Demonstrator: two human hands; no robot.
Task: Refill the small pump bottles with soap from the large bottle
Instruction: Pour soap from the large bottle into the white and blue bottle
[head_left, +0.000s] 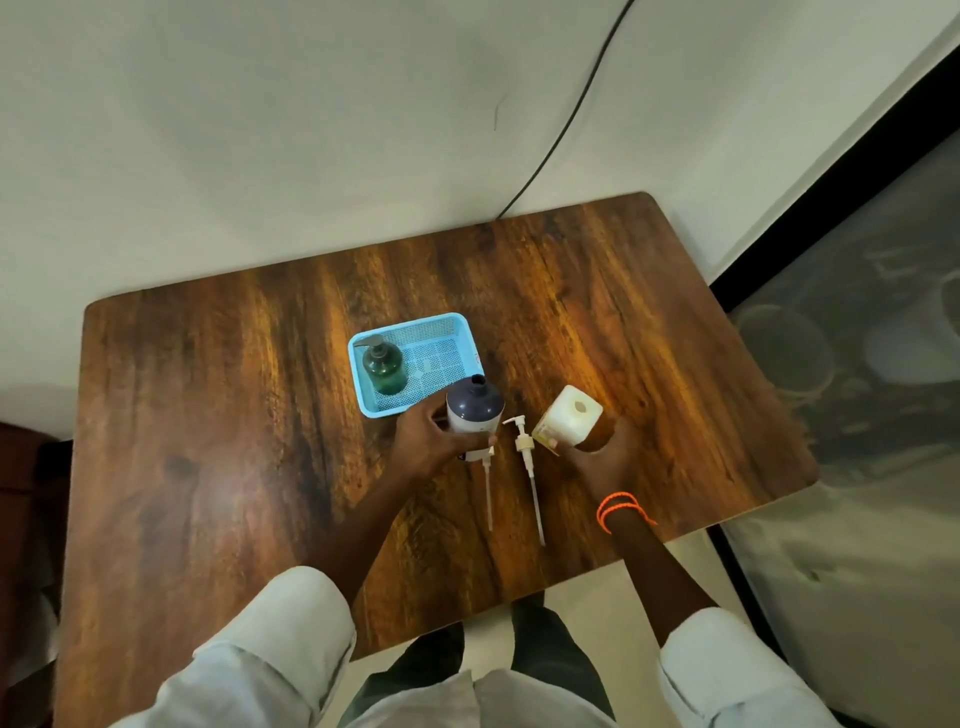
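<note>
Your worktop (208, 415) is dark streaked wood with rounded corners. At about twelve o'clock from your hands sits a light blue mesh basket (457, 332), holding a green pump bottle (385, 368) upright in its nine o'clock end. Your left hand (431, 441) curls round a white bottle with a dark blue shoulder (474, 410), upright, touching the basket's near corner. At three o'clock from it, your right hand (608, 457) grips a tilted cream square bottle (569, 418), its open mouth showing. Between the bottles two white pump heads lie flat: one pump (527, 452) wholly visible, the other pump (487, 488) partly hidden under your left hand, tubes pointing to six o'clock.
</note>
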